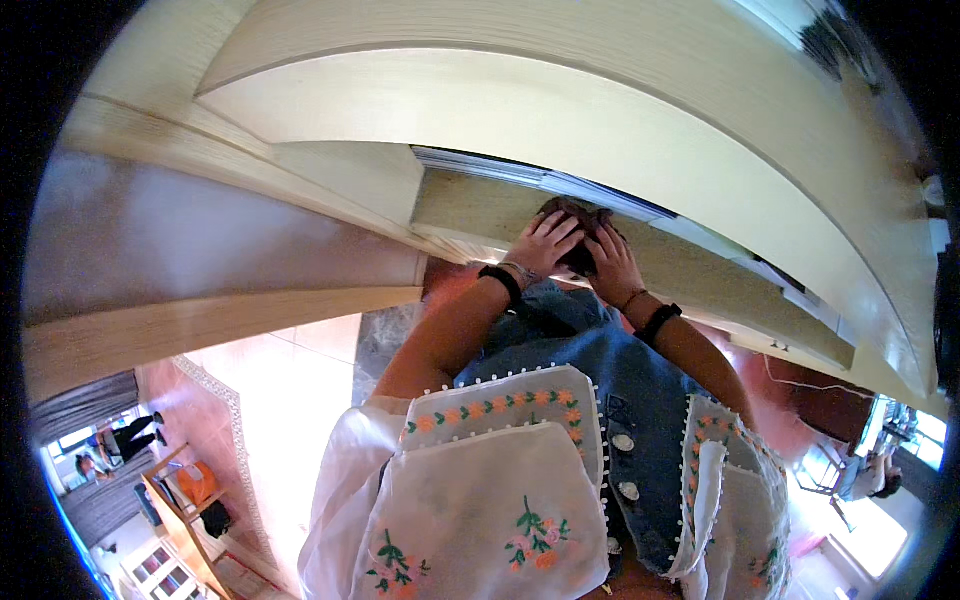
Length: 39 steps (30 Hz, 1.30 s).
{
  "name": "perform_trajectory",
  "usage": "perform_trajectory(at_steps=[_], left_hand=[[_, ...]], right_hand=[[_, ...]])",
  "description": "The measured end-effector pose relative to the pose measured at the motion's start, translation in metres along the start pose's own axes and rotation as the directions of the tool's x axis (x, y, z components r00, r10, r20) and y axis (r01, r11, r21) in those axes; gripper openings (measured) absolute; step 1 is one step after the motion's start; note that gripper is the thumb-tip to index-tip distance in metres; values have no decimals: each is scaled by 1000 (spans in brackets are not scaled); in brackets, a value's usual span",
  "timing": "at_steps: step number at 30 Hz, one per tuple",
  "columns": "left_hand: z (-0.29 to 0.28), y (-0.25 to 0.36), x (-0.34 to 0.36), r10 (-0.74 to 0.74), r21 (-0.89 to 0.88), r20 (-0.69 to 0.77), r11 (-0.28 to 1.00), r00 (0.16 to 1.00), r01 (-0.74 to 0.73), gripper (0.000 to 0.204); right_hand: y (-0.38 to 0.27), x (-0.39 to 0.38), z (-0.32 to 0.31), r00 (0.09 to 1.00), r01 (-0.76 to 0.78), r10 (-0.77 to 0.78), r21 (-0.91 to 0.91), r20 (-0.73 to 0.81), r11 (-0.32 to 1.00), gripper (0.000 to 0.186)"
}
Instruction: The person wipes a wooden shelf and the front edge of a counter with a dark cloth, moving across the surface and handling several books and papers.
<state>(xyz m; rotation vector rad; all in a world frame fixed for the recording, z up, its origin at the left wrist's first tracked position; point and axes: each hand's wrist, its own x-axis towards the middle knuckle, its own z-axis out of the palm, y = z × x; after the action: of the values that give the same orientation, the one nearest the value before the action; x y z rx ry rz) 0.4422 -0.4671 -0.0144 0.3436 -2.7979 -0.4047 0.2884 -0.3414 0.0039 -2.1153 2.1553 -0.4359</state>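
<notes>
Both hands meet at the front edge of a pale wooden shelf [470, 205], around a small dark brown thing [577, 262]. Its kind I cannot make out, since my fingers cover much of it. My left hand [545, 245] grips it from the left, fingers bent over its top. From the other side my right hand [613, 262] closes on it, fingertips near those of the left. Dark bands circle both wrists.
Above the shelf runs a broad pale wooden board [500, 105], with a row of thin papers or books [560, 183] beneath it. A wooden panel [200, 318] stands at left. Two people, a wooden rack [185, 530] and a chair [822, 468] are farther off.
</notes>
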Motion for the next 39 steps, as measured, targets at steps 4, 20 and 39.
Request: perform_trajectory(at_steps=[4,20,39], left_hand=[[-22,-36,-31,-56,72,73,996,996,51,63],[-79,-108,-88,-498,254,212,859,841,444,85],[-59,-125,-63,-609,244,102,782,786,574,72]], right_hand=[[-40,35,16,995,19,-3,-164,100,986,45],[-136,165,40,935,129,-73,-141,347,982,50],[-137,170,27,921,37,-80,119,381,992,67]])
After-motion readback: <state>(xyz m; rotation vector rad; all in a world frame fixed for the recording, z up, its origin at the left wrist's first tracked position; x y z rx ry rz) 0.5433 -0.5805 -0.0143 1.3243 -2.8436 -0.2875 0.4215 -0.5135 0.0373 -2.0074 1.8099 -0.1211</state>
